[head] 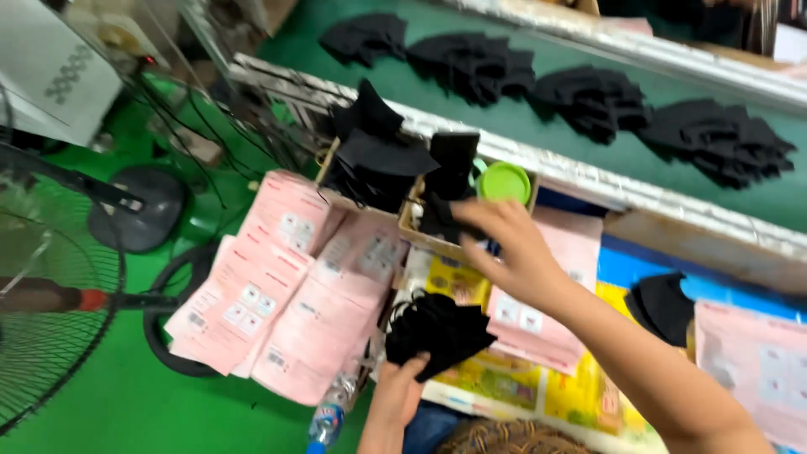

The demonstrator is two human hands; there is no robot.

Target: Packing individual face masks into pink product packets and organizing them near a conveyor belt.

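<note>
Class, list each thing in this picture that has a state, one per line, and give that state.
Right hand: reaching into cardboard box, fingers on a black mask.
Left hand: gripping a stack of black masks.
Green lid: closed.
Pink packets: lying flat, overlapping.
Mask piles on belt: loose heaps.

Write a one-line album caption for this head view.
Left hand holds black fabric pieces; right hand reaches into a cardboard box.

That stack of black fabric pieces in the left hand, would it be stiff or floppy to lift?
Probably floppy: the black fabric stack fans out unevenly over the left hand. Likely light, since fingertips alone support it. Loose layers might slide apart.
</note>
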